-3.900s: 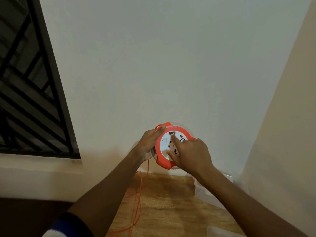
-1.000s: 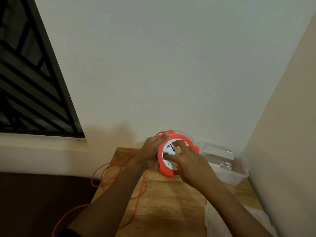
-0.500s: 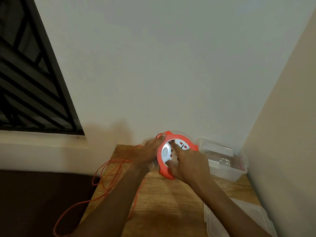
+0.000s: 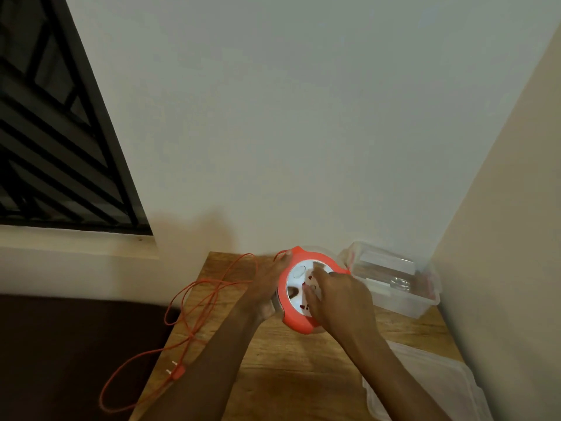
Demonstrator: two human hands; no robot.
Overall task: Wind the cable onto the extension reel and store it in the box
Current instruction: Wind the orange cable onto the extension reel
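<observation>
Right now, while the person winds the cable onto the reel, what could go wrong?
1. The loose orange cable lies in crossed loops over the table's left edge; it may knot or snag there.
2. The plug hangs off that edge and could catch on it as it is pulled in.
3. The reel, gripped by the left hand while the right hand works its face, could bump the clear box.

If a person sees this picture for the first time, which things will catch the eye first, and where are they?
The orange and white extension reel stands out first, held above the far part of the wooden table between the left hand and the right hand. Next is the loose orange cable trailing over the table's left edge, its plug near the front. A clear plastic box sits in the far right corner.
</observation>
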